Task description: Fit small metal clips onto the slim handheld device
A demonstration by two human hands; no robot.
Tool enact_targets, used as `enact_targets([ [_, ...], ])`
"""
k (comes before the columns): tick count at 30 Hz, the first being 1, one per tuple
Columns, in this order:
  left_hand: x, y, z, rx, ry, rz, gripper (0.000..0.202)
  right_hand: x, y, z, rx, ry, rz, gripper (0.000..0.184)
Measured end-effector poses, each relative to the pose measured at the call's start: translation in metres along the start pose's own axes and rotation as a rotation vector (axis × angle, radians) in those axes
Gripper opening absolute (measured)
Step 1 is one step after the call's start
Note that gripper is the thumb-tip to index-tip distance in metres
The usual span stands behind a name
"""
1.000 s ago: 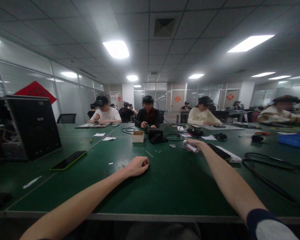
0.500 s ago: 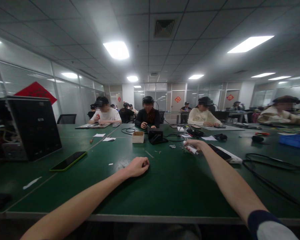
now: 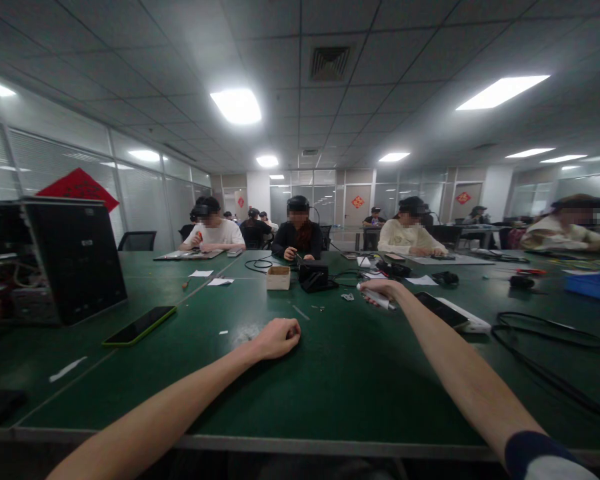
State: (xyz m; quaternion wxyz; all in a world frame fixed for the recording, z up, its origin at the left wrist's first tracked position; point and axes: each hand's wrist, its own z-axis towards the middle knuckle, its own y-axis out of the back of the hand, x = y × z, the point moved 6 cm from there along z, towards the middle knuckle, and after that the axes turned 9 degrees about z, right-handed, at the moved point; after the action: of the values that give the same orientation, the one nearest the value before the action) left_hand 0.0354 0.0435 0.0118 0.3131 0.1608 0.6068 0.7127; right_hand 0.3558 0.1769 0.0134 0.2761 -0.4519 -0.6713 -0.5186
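My left hand (image 3: 280, 338) rests on the green table (image 3: 330, 393), its fingers curled inward; whether anything is inside them is hidden. Farther out to the right, my right hand (image 3: 383, 291) is closed around a slim white object (image 3: 379, 299) whose kind I cannot make out. It is held low over the tabletop, partly covered by the fingers. Just left of that hand lies a small metallic piece (image 3: 347, 297). A few tiny bits (image 3: 318, 308) and a thin clear strip (image 3: 300, 312) lie between my hands.
A small open box (image 3: 279, 278) and a black device (image 3: 313, 275) stand ahead. Phones lie left (image 3: 140, 326) and right (image 3: 440, 311), the right one against a white case (image 3: 473, 323). Black cables (image 3: 535, 353) curl at right. A computer tower (image 3: 77, 260) stands left. Several people sit opposite.
My right hand has shifted slightly left with the white object, which now lies flatter. My left hand keeps its place on the table. The whole view has tipped a little.
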Motion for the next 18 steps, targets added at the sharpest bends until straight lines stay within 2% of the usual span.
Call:
enact_targets([
  [4,-0.002,0.003,0.000,-0.011,0.019,0.019,0.017,0.030,-0.031,-0.024,0.266,0.063,-0.058,0.014],
  [9,0.000,0.007,0.001,-0.103,0.074,0.003,0.025,0.058,-0.092,-0.064,0.481,0.135,-0.393,0.027],
  [14,0.002,0.012,0.001,-0.183,0.087,-0.031,0.032,0.066,-0.155,-0.098,0.515,0.234,-0.692,0.026],
  [18,0.003,0.010,0.002,-0.194,0.072,-0.014,0.030,0.065,-0.183,-0.124,0.445,0.312,-0.782,0.028],
])
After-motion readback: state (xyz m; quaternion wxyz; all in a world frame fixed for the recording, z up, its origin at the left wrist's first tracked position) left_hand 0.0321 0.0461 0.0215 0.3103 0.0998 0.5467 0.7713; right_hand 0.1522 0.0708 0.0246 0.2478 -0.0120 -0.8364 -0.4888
